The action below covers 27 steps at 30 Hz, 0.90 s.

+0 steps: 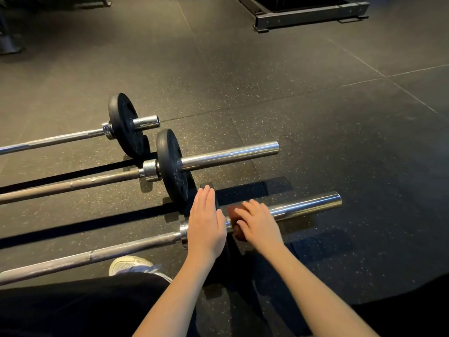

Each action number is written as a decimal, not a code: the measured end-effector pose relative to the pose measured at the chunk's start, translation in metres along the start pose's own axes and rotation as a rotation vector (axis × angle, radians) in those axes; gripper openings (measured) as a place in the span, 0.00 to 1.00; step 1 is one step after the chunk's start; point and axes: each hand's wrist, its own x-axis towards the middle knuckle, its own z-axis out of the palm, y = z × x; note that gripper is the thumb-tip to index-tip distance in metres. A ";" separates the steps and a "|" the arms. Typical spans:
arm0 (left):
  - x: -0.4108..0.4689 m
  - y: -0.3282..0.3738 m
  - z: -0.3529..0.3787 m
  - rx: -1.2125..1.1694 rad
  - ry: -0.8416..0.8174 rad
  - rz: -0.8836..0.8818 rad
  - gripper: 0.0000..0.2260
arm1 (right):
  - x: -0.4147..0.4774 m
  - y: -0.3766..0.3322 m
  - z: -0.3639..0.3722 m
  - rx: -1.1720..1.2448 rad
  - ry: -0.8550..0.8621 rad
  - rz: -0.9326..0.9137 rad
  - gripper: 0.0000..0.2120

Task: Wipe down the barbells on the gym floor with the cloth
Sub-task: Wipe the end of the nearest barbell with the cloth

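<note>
Three barbells lie side by side on the black rubber floor. On the nearest barbell point(126, 248), my right hand point(257, 223) presses a brown cloth point(237, 223) around the chrome sleeve point(306, 206), just right of its black plate. My left hand point(206, 223) rests flat with fingers together on that plate point(213, 190), which it mostly hides. The middle barbell point(73, 184) carries a black plate point(171, 166) and a long bare sleeve. The far barbell point(60, 138) has a black plate point(122, 124) and a short sleeve end.
My white shoe point(128, 263) and black trouser leg point(80, 307) sit just below the nearest bar. A black steel rack base point(311, 15) lies at the top right. Another piece of equipment point(9, 42) stands at the far left edge.
</note>
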 end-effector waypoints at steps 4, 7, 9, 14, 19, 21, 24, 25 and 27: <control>-0.002 0.000 0.001 0.064 -0.004 0.000 0.26 | -0.008 0.009 -0.009 0.014 0.159 0.328 0.17; -0.001 0.002 0.000 0.117 0.003 0.017 0.25 | -0.018 -0.020 0.003 0.073 0.109 0.229 0.20; -0.001 0.003 0.000 0.159 0.011 0.028 0.23 | -0.014 -0.013 -0.007 -0.010 0.036 0.079 0.21; -0.003 0.008 0.001 0.271 0.040 0.051 0.22 | -0.007 0.033 -0.024 -0.106 0.135 0.328 0.17; -0.004 0.015 0.000 0.400 0.016 0.056 0.27 | -0.015 0.002 -0.011 -0.019 0.024 0.180 0.23; -0.008 0.018 0.002 0.498 -0.045 0.167 0.27 | -0.009 0.018 -0.026 -0.087 -0.022 0.138 0.22; -0.017 0.022 0.007 0.603 -0.124 0.271 0.25 | -0.010 0.042 -0.039 -0.112 0.032 0.303 0.19; -0.018 0.023 0.007 0.627 -0.133 0.268 0.25 | -0.013 0.040 -0.037 -0.069 0.051 0.369 0.19; -0.018 0.024 0.004 0.675 -0.145 0.282 0.25 | -0.017 0.026 -0.027 -0.005 0.074 0.389 0.21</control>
